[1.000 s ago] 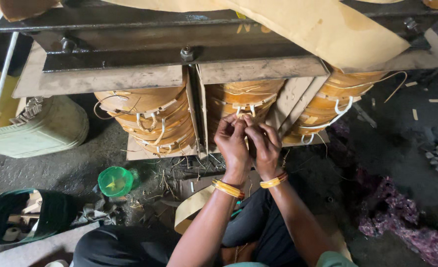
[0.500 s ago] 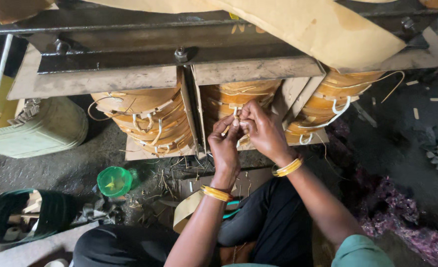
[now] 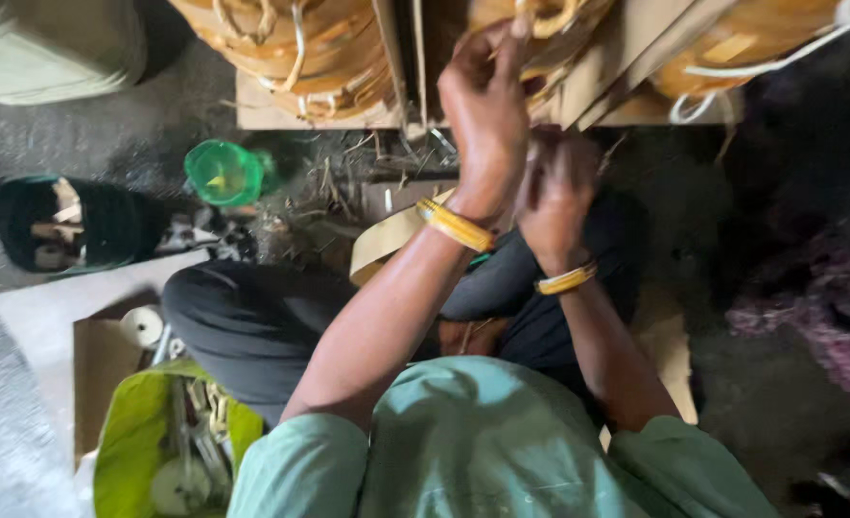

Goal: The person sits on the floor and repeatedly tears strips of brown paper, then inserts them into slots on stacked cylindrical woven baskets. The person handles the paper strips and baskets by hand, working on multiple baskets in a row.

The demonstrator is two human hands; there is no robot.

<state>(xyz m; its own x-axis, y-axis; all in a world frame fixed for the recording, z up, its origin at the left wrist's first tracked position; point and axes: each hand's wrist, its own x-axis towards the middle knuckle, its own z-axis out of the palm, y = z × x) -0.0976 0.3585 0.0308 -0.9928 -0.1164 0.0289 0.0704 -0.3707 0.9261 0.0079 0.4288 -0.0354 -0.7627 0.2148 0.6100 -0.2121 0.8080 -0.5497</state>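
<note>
The coils (image 3: 300,58) look wrapped in tan paper, matt and slightly creased, tied with pale cloth tape (image 3: 295,43). The slats (image 3: 626,58) between them look like rough bare wood. Both bangles (image 3: 456,224) are glossy yellow, probably plastic. The small cup (image 3: 224,173) is translucent green plastic. The floor (image 3: 22,192) looks like rough grey concrete, and the shirt (image 3: 483,451) like soft matt green cloth.

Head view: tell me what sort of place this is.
Probably a floor-level repair workshop for electrical windings. The left hand reaches up to paper-wrapped coils tied with white tape, above a dirty floor littered with scraps, beside a green tub.
</note>
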